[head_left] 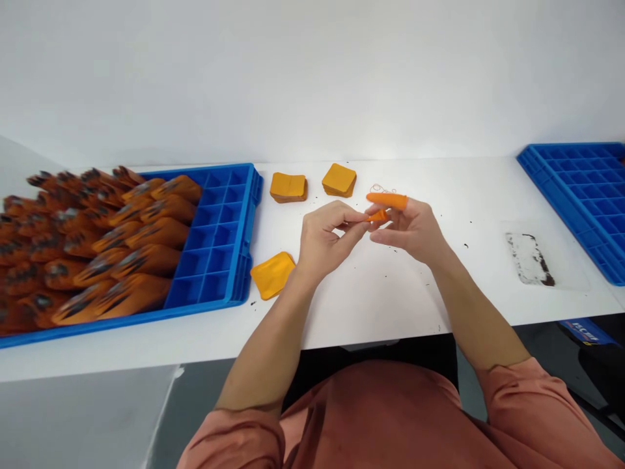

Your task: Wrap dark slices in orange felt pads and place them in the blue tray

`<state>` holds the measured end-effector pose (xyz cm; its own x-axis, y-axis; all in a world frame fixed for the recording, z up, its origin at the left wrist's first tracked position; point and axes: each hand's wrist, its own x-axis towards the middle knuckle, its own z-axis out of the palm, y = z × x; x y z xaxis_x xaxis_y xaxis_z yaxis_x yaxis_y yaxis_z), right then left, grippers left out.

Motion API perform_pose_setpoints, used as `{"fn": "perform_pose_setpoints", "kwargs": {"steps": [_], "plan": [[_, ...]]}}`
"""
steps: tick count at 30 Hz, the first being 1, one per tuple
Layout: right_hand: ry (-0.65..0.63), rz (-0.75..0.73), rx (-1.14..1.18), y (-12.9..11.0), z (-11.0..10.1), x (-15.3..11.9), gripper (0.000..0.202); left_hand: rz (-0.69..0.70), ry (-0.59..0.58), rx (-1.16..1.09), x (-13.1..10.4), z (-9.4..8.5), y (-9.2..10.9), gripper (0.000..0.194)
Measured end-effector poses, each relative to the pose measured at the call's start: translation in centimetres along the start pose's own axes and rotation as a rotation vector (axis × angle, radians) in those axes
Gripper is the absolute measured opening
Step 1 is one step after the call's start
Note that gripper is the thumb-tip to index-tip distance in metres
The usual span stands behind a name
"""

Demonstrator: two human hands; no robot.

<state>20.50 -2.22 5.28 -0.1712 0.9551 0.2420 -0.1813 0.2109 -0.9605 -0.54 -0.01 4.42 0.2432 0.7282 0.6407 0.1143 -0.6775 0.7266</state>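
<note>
Over the middle of the white table, my left hand (328, 236) pinches the edge of a small orange finger cover (379, 215) between thumb and fingertips. That cover sits at a finger of my right hand (409, 228). Another orange cover (393, 200) sheathes my right index finger, which points left. The right thumb and fingers are apart, with no other object between them. Behind the hands lie two stacks of yellow-orange squares, one at the left (288, 187) and one nearer the hands (339, 180). A further yellow square (272, 275) lies beside my left forearm.
A blue compartment tray (209, 303) at the left holds many orange wrapped bundles (139, 294). Another blue tray (576, 215) is at the right, near a clear plate with dark bits (530, 259). Thin rings (381, 189) lie behind the hands; dark specks dot the white table (371, 306).
</note>
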Motion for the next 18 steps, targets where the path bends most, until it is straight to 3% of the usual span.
{"fn": "perform_pose_setpoints", "kwargs": {"steps": [3, 5, 8, 11, 15, 16, 18], "plan": [[0.016, -0.02, -0.03, 0.3, 0.3, 0.0, 0.026, 0.058, -0.019, 0.037, 0.0, 0.1, -0.1, 0.01], [0.072, -0.041, -0.054, 0.0, -0.1, 0.1, 0.02, 0.064, -0.006, 0.058, 0.0, -0.1, -0.2, 0.009], [0.145, -0.051, -0.072, -0.7, -1.1, 0.1, 0.021, 0.028, 0.014, 0.071, 0.1, -0.6, -0.5, 0.008], [0.119, -0.029, -0.057, -1.0, -1.5, 0.1, 0.026, 0.003, 0.01, 0.064, 0.2, -0.9, -0.7, 0.008], [-0.014, 0.018, -0.03, -0.6, -0.8, 0.0, 0.061, -0.01, -0.02, 0.073, 0.2, -0.7, -0.6, 0.009], [-0.039, 0.028, -0.039, -0.4, -0.7, 0.0, 0.062, -0.01, -0.031, 0.071, 0.2, -0.7, -0.6, 0.009], [-0.047, 0.036, -0.081, -0.2, -0.5, 0.0, 0.043, -0.004, -0.048, 0.056, 0.2, -0.7, -0.5, 0.009]]}}
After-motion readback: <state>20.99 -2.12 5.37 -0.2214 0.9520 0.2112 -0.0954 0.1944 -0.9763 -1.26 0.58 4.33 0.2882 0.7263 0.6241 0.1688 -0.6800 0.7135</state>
